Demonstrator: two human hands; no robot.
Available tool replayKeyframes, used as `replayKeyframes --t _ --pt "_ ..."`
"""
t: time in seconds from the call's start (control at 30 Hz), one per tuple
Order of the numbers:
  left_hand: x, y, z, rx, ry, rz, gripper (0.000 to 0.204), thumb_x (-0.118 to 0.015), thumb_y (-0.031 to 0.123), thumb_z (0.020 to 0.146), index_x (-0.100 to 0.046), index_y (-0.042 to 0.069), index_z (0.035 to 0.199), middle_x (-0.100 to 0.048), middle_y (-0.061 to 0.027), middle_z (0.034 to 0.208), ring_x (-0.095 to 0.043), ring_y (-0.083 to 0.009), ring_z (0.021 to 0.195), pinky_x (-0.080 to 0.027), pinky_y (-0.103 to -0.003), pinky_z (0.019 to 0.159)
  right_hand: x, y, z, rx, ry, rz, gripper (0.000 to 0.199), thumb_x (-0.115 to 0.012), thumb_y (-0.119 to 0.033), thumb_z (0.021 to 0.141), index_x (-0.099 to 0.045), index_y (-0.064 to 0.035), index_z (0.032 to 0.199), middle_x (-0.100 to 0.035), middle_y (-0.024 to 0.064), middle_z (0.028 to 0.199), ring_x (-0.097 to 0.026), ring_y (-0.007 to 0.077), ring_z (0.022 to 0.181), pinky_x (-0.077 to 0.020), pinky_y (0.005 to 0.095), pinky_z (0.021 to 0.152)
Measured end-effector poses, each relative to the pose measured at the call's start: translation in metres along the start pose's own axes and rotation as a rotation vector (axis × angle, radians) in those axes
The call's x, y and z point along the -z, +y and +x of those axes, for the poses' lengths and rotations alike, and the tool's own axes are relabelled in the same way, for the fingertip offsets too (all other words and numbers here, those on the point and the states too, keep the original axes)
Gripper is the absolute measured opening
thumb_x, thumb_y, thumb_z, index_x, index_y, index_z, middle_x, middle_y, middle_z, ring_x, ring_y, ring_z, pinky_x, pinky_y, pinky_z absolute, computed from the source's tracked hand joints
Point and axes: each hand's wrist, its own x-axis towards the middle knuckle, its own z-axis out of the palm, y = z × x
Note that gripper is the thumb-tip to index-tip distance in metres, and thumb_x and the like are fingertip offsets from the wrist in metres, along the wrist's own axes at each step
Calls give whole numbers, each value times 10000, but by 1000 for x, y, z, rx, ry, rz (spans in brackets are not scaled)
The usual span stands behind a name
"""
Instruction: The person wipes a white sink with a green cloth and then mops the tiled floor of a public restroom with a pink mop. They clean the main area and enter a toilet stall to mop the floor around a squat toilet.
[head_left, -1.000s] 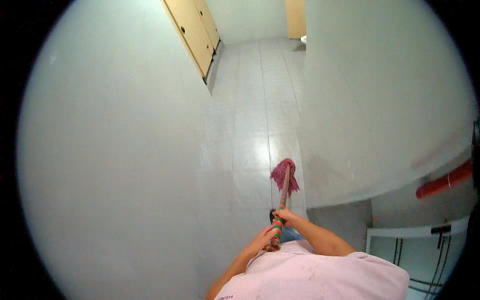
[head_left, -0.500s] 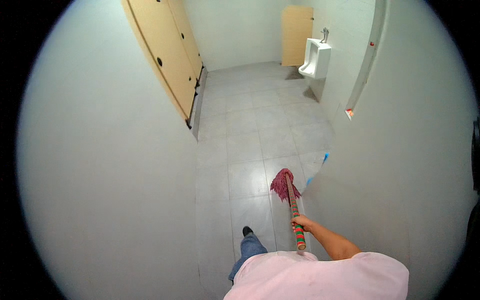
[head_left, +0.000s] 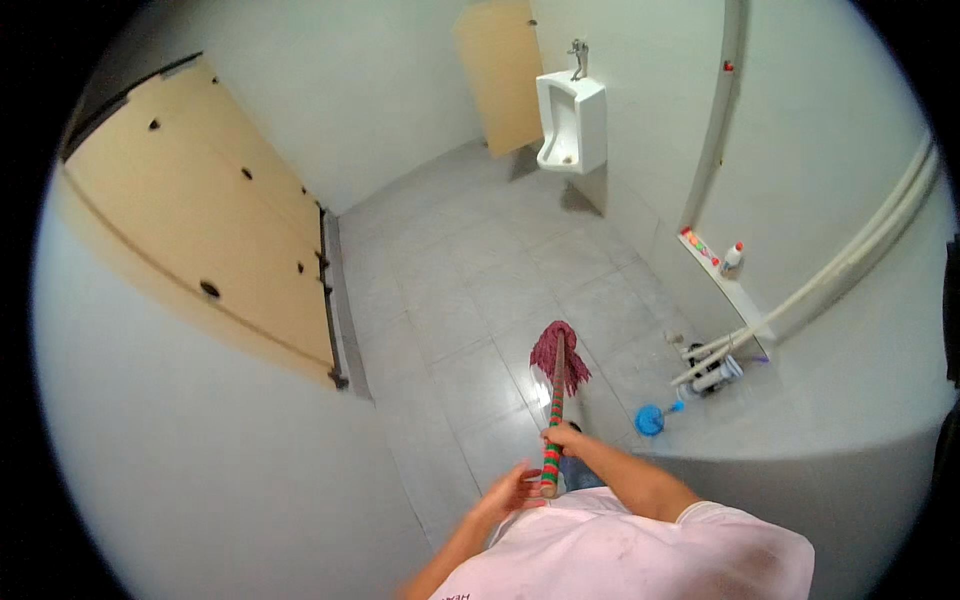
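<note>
A mop (head_left: 560, 352) with dark red strands and a handle banded in red and green stretches out in front of me. My right hand (head_left: 562, 437) is wrapped round the banded handle (head_left: 551, 465), a little below its middle. Close to the handle's near end is my left hand (head_left: 515, 491), fingers apart; whether they touch the handle I cannot tell. The mop head is low over the grey tiled floor (head_left: 440, 350), strands hanging to one side.
Beige cubicle doors (head_left: 190, 220) run along the left. A white urinal (head_left: 573, 120) and a beige partition (head_left: 500, 75) are on the far wall side. At right are pipes (head_left: 720, 365), a blue round object (head_left: 650, 420) on the floor, and a ledge with a white bottle (head_left: 733, 258).
I have moved forward past the wall edge, and the view has turned, showing more of the pipes and ledge. My left hand has come into view beside the handle's end.
</note>
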Motion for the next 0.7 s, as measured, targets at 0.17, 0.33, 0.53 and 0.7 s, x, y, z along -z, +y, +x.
replayKeyframes --t 0.17,0.33,0.53,0.7 --pt "-39 155 106 158 -187 -557 414 -588 302 880 -482 -46 1077 -559 -87 854 -564 -136 667 -495 -234 569 -12 -169 77 -40 -63 22 144 -612 -62 783 -493 1 836 -538 83 673 -584 223 567 -520 366 486" --pt "-32 295 219 196 -284 -639 247 -597 179 838 -494 1 974 -505 -21 697 -446 -77 501 -396 -189 421 -13 -314 166 -67 -110 1 175 -610 -72 807 -478 -4 900 -539 84 700 -602 230 591 -535 353 504" --pt "-43 503 313 90 -229 -570 174 -580 153 832 -488 23 903 -489 3 653 -401 -51 434 -301 -179 338 14 -528 257 -24 -276 -241 579 -544 -559 838 -505 -40 1094 -620 103 824 -610 194 612 -546 360 553" --pt "-68 694 399 161 -188 -514 261 -594 133 826 -478 -49 974 -488 -22 666 -400 -53 430 -290 -166 319 190 -774 359 608 153 -721 261 -471 -268 885 -621 -73 798 -599 57 641 -565 155 539 -434 304 466"
